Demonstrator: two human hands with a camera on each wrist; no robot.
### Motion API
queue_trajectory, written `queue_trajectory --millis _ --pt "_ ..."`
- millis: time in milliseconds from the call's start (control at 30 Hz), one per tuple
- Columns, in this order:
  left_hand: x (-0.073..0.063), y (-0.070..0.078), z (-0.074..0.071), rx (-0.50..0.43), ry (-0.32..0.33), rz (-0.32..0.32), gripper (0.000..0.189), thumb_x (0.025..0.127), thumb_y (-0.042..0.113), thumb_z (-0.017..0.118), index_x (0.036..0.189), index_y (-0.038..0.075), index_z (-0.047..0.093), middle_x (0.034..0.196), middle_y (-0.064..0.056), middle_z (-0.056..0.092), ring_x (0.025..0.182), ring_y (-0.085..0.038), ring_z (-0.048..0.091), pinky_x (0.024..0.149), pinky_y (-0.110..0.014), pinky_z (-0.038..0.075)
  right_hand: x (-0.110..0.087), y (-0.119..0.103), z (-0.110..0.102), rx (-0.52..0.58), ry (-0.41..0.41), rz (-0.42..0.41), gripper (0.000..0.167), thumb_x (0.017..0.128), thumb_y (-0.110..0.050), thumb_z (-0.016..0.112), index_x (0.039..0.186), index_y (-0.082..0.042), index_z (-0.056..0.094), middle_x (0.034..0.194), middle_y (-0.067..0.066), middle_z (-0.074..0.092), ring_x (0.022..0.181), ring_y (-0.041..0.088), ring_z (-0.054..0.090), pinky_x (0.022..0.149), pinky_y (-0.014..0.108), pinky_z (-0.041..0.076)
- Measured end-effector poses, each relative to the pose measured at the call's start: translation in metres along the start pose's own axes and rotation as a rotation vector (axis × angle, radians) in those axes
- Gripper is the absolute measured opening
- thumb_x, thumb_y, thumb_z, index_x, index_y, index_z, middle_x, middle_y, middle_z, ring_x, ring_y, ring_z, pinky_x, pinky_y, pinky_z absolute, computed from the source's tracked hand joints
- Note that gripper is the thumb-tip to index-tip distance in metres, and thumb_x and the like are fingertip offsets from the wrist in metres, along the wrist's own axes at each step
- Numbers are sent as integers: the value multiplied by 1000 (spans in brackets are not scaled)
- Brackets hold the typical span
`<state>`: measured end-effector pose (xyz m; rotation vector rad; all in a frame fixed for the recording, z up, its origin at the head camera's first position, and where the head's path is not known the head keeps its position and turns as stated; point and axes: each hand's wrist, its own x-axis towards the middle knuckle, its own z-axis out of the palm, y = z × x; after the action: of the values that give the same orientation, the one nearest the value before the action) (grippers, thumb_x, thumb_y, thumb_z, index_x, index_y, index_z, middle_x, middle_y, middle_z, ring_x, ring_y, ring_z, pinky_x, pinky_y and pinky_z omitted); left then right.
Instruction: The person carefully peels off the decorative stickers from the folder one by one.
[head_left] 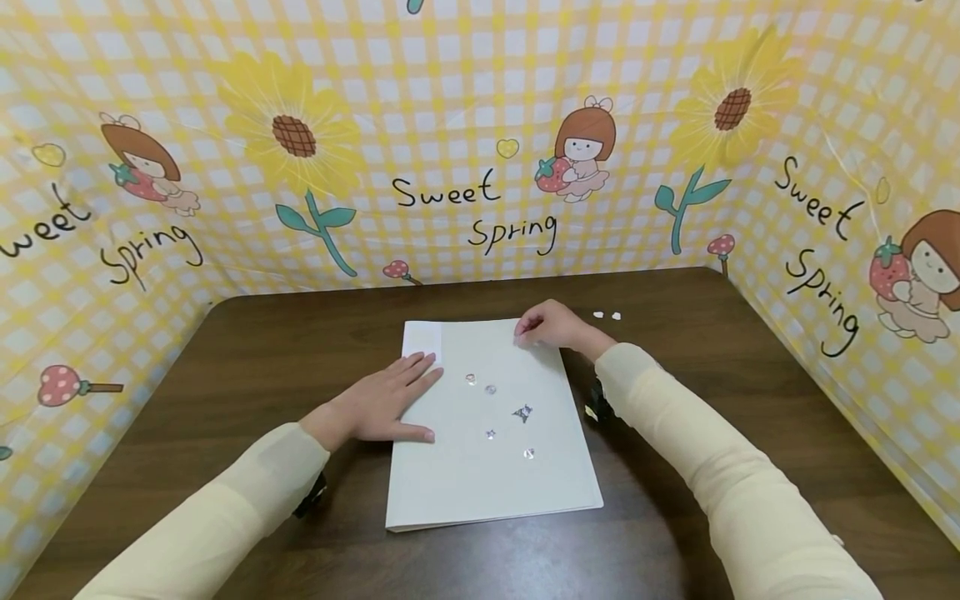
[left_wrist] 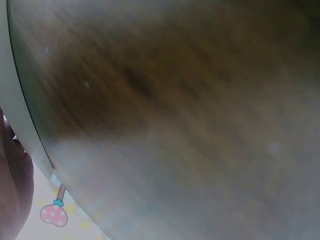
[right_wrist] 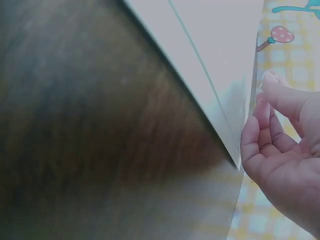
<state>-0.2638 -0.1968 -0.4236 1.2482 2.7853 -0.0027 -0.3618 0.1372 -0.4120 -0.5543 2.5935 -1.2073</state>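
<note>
Most of the field is occupied by a brown table (left_wrist: 150, 100), heavily blurred and paler toward the bottom. At the left edge, a pale folder (left_wrist: 18, 110) and the left hand (left_wrist: 17, 192) are partly shown. Below, a cloth (left_wrist: 75, 225) is seen, printed with a pink spotted motif (left_wrist: 53, 215).

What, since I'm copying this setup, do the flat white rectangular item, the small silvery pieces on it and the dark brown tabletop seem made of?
Flat white rectangular item: perhaps matte card or plastic, without glare. Small silvery pieces: possibly shiny foil or plastic film, given their glints. Dark brown tabletop: likely wood or laminate, semi-gloss, showing grain and reflections.
</note>
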Motion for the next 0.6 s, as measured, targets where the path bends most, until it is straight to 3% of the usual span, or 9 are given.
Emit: queue_trajectory --millis 333,600 --pt "0 0 -1 6 -18 -5 105 83 83 36 156 9 19 161 -14 11 147 -30 8 115 -44 17 -9 3 -11 39 46 -1 9 90 -6 70 97 -2 74 96 7 70 85 20 58 74 31 48" --pt "0 -1 -1 4 -13 -4 105 83 83 36 156 10 19 161 -14 12 147 -29 8 115 -43 17 -20 3 -25 31 71 52 17 92 -16 69 104 -4 73 103 7 69 96 23 59 85 37 47"
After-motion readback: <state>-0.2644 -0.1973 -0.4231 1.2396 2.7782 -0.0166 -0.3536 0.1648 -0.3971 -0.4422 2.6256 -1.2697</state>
